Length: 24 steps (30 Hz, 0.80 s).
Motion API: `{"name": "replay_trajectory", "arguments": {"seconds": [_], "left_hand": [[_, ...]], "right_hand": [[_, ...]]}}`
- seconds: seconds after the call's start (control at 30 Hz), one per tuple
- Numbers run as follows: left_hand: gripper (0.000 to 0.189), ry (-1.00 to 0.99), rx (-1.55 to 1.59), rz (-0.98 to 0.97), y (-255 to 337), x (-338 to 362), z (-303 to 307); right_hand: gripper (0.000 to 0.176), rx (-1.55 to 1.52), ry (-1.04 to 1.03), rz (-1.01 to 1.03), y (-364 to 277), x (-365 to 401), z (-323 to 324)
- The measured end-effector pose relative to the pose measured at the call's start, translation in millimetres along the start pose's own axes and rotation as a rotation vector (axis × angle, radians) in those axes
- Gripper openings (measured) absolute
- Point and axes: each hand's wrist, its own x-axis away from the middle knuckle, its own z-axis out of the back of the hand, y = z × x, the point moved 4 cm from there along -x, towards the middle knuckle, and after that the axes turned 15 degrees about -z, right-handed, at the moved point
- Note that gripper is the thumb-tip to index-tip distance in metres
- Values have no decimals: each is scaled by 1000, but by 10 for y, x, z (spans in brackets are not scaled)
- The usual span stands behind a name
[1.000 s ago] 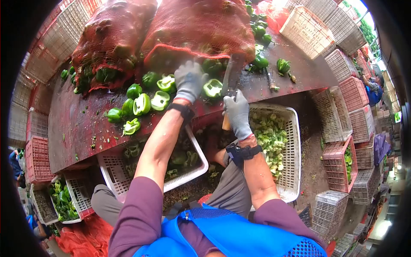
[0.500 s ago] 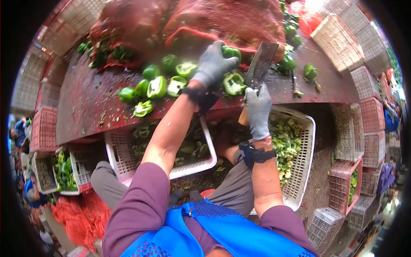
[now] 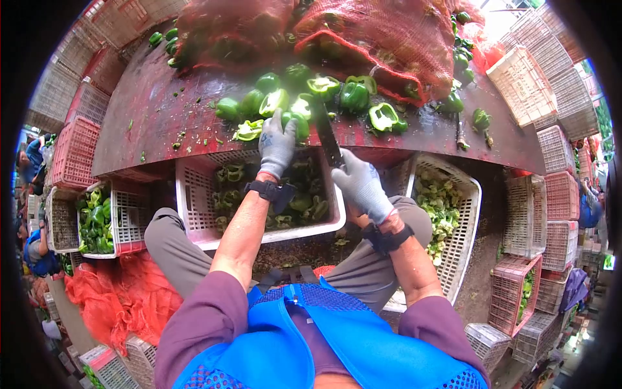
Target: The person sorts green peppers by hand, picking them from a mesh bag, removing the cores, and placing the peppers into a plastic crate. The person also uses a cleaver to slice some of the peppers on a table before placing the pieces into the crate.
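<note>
Gloved in grey, my left hand (image 3: 277,148) holds a green bell pepper (image 3: 297,127) at the table's near edge. My right hand (image 3: 364,184), also gloved, grips a broad dark-bladed cleaver (image 3: 325,133), its handle mostly hidden by the fingers. The blade points up and away, just right of the held pepper. Around them lie cut bell peppers with pale insides, such as one half (image 3: 274,102) behind my left hand and another (image 3: 383,117) to the right. Whole green peppers (image 3: 354,97) sit among the halves.
Red mesh sacks (image 3: 382,45) of peppers stand on the dark table (image 3: 155,120). Below its edge are a white crate (image 3: 185,194) with pepper pieces and another crate (image 3: 472,214) with pale green scraps. Stacked crates (image 3: 76,152) line both sides; red netting (image 3: 120,292) lies lower left.
My left hand has come back from the sack and down-left, now on a pepper at the edge. The cleaver has swung left with my right hand, next to that pepper. The view has shifted slightly.
</note>
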Motion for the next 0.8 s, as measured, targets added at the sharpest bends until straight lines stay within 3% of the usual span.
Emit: {"name": "replay_trajectory", "arguments": {"seconds": [0.07,0.3,0.53,0.67,0.8], "left_hand": [[58,82,-4,-37,-19,31,-13],[59,82,-21,6,-44,10,-58],[57,128,-13,16,-15,109,-102],[54,146,51,55,29,32,-107],[44,112,-92,-110,416,-316,-84]], "right_hand": [[47,-2,-69,0,37,28,-108],[43,105,-71,44,-58,-9,-280],[35,120,-209,13,-368,-654,-468],[35,47,-187,-9,-380,-613,-342],[34,-205,-73,-27,23,-944,-124]]}}
